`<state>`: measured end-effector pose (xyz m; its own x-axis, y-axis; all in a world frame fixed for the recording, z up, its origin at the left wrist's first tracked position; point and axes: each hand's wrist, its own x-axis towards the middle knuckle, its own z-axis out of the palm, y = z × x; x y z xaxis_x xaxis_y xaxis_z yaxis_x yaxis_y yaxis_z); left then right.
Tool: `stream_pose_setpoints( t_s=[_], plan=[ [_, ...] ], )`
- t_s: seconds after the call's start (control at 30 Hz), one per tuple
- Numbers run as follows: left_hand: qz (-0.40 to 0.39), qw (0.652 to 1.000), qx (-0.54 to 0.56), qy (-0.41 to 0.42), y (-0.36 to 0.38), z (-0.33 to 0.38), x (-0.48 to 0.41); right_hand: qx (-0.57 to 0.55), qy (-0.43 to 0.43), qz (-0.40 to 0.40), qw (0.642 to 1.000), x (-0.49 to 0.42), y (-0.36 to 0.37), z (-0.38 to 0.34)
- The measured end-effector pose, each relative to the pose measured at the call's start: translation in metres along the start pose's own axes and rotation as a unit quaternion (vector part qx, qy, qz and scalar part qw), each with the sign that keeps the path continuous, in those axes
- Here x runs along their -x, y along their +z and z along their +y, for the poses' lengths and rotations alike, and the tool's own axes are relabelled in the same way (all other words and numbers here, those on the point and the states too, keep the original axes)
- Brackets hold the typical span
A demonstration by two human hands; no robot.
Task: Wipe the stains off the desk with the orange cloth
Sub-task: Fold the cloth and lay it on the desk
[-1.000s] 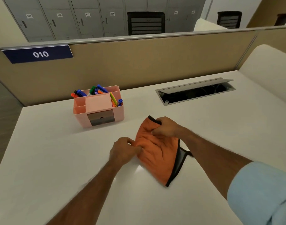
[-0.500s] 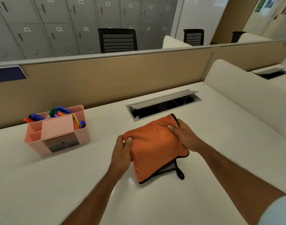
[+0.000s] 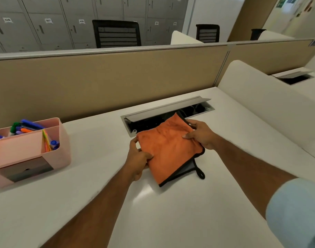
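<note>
The orange cloth (image 3: 168, 149), folded with a grey underside, black edging and a black hanging loop, is held just above the white desk (image 3: 103, 178) in front of the cable slot. My left hand (image 3: 138, 161) pinches its left edge between thumb and fingers. My right hand (image 3: 200, 135) grips its far right edge, thumb on top. The cloth's far corner overlaps the slot. No stain shows on the desk surface in this view.
A pink desk organiser (image 3: 26, 149) with coloured markers stands at the left. An open cable slot with a raised metal flap (image 3: 168, 109) lies behind the cloth. A beige partition (image 3: 99, 83) backs the desk, and a white divider (image 3: 267, 108) bounds it on the right.
The crumpled cloth has been spread and folded flat between both hands, then lifted and carried a little further toward the cable slot. The view has swung right, shifting the organiser leftward.
</note>
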<state>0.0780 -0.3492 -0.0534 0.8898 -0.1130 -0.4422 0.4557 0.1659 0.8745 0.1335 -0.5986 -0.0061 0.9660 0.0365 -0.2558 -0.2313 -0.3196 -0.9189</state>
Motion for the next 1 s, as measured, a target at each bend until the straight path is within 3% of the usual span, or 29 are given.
stream_pose_setpoints(
  t_s=[0.13,0.27,0.37,0.47,0.53,0.6,1.0],
  plan=[
    [0.023,0.999,-0.013,0.037,0.028,0.003,-0.044,0.068,-0.006,0.071,0.995,-0.040,-0.015,0.011],
    [0.105,0.977,-0.155,0.100,0.039,0.008,-0.047,0.191,-0.019,0.108,0.975,-0.051,-0.013,0.021],
    [0.203,0.893,-0.360,0.177,0.052,-0.002,-0.051,0.343,-0.110,0.159,0.919,-0.049,-0.005,0.033],
    [0.112,0.825,-0.487,0.263,0.062,-0.009,-0.058,0.406,-0.250,0.104,0.873,-0.043,0.013,0.046],
    [0.050,0.749,-0.614,0.244,0.058,-0.018,-0.068,0.475,-0.213,0.035,0.853,-0.040,0.024,0.062],
    [0.031,0.704,-0.679,0.207,0.048,-0.028,-0.075,0.528,-0.144,0.005,0.837,-0.038,0.031,0.081],
    [0.014,0.653,-0.750,0.103,0.041,-0.023,-0.046,0.570,-0.079,-0.002,0.818,-0.021,0.039,0.078]
  ],
)
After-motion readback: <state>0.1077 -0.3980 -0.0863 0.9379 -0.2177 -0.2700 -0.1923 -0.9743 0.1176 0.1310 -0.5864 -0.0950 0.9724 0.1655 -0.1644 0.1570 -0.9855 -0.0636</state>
